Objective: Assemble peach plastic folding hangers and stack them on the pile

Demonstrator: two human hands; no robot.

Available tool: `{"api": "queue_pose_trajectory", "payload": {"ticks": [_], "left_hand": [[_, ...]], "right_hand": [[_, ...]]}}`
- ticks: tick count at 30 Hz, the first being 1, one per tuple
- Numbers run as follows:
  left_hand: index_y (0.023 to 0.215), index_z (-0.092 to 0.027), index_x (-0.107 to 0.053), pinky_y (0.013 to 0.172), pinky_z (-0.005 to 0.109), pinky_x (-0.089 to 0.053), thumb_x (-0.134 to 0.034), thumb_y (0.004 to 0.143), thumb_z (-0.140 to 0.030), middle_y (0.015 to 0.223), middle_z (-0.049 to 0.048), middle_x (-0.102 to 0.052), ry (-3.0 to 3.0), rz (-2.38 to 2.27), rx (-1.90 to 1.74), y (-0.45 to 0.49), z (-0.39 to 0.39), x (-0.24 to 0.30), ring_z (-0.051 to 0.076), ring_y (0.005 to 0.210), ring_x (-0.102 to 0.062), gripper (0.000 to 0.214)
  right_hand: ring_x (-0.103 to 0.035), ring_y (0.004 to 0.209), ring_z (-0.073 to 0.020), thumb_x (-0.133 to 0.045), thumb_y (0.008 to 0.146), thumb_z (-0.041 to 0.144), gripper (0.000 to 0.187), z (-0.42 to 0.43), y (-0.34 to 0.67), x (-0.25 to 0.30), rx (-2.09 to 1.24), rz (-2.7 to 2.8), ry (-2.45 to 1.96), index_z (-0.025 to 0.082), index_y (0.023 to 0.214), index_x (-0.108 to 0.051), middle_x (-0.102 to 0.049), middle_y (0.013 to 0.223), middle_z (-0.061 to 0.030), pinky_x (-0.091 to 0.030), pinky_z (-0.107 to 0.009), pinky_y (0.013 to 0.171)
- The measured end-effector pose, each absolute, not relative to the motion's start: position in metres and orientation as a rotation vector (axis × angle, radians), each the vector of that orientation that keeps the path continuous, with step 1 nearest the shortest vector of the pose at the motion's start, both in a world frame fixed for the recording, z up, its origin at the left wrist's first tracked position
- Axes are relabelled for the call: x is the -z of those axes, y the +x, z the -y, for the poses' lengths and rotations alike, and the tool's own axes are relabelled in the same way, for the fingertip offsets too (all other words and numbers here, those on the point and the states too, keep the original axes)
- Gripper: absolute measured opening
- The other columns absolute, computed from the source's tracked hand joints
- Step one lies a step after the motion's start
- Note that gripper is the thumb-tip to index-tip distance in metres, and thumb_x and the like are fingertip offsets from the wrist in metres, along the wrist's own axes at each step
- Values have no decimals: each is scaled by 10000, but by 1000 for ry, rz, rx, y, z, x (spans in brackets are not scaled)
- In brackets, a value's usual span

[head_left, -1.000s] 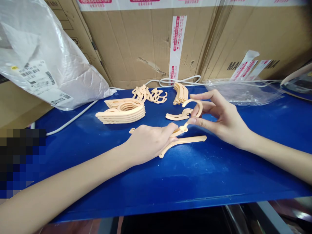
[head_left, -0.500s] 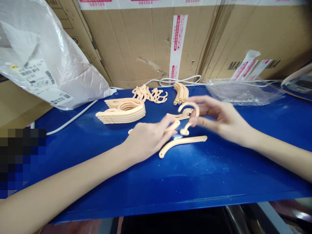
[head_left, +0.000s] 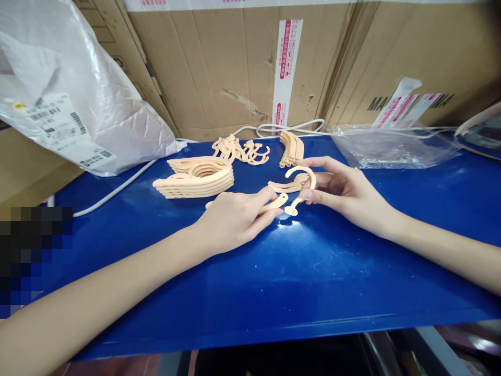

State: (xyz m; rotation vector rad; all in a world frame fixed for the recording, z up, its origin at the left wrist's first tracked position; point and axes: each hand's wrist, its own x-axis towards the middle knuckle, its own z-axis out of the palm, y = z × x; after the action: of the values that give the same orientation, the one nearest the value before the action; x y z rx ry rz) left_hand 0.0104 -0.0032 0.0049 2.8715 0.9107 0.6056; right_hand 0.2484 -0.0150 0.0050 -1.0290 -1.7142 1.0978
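Observation:
My left hand [head_left: 238, 219] pinches a cream plastic hanger arm [head_left: 277, 202] between thumb and fingers. One end with a small hole sticks out to the right; a pale tip shows behind the hand on the left. In my right hand [head_left: 344, 190], the thumb and fingers grip a cream hanger hook [head_left: 313, 180], its curve upward and its round base pointing down and left. That base is close to the arm's holed end; whether they touch, I cannot tell. Behind the hook, partly hidden by my right fingers, lies a folded hanger [head_left: 279, 187] on the blue table.
A stack of folded hangers [head_left: 195, 185] stands left of centre. Behind it are a pile of loose hooks [head_left: 235, 150] and a bunch of hanger arms [head_left: 290, 149]. A clear plastic bag [head_left: 391, 149], a white cable [head_left: 117, 190], a silver parcel bag [head_left: 102, 104] and cardboard boxes [head_left: 219, 68] border the table [head_left: 313, 292].
The loose hanger arm that lay in front of my hands no longer shows there. My right hand has shifted slightly, bringing the hook's base left, closer to the arm in my left hand.

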Motion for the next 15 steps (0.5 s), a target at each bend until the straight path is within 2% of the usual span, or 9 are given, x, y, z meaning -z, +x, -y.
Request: {"api": "queue_pose_trajectory", "payload": {"ticks": [4,10,15], "left_hand": [[909,-168,-550,457,192,-289,-389,996,-358,579,-52,-581,2925,-870,-606,11,3,-5,88,460,-524,264],[890,-179,-541,464,208,-268,-400,980,-340,599,-42,-588,2938,-849,-590,10,5,-5,103,496,-531,232],[792,-182,-506,456,218,-247,-432,944,-302,540,-62,-505,2903,-832,-576,10,4,-4,97,456,-464,208]], "right_hand": [[-672,805,-175,-726,807,326,520,15,246,-3,-1137,1693,-1026,244,1274,-514,-717,912,-13,-546,-350,751],[-592,639,-126,-761,770,346,551,10,246,-2,-1200,1609,-1051,228,1260,-541,-700,804,8,-513,-308,642],[-577,658,-113,-784,748,300,538,8,247,1,-1254,1511,-1025,217,1233,-566,-695,819,3,-474,-266,612]]}}
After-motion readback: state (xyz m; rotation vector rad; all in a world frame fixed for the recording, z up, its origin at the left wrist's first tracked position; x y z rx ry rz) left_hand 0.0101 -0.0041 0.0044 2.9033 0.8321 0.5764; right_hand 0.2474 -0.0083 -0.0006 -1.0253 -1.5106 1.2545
